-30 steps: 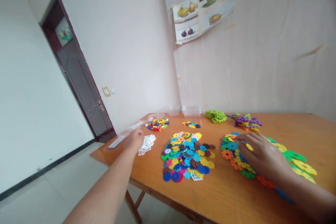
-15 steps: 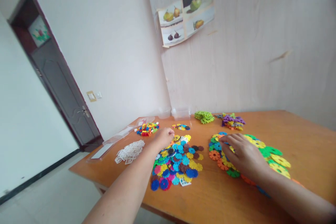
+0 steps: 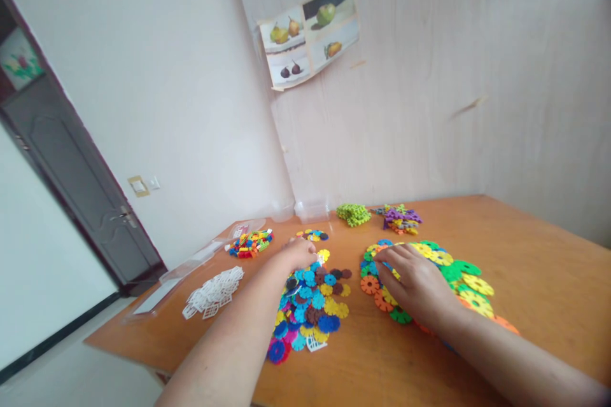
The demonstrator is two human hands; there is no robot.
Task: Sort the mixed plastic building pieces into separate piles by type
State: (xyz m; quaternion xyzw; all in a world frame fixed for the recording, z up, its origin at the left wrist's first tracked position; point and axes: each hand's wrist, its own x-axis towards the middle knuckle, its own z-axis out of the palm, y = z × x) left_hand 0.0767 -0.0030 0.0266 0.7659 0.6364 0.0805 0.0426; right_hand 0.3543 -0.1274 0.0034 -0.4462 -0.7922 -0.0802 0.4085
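A pile of small notched plastic discs (image 3: pixel 310 308) in blue, yellow, brown and pink lies in the middle of the table. My left hand (image 3: pixel 301 253) is at the far end of this pile, closed with its fingers bent downward; their tips, and anything between them, are hidden. Larger flower-shaped discs (image 3: pixel 470 284) in green, yellow, orange and blue form a second heap on the right. Over its left part lies my right hand (image 3: pixel 413 275), fingers bent and thumb apart, with no held piece visible.
White lattice pieces (image 3: pixel 216 290) lie left of my left forearm. Farther back are small colourful bricks (image 3: pixel 251 243), a few more discs (image 3: pixel 312 235), green interlocking pieces (image 3: pixel 353 214) and purple and yellow ones (image 3: pixel 401 219). A clear plastic box (image 3: pixel 312 211) stands by the wall.
The view has turned to the right, so the table and wall appear farther left. My left hand has moved slightly toward the small discs. My right hand stays over the larger discs.
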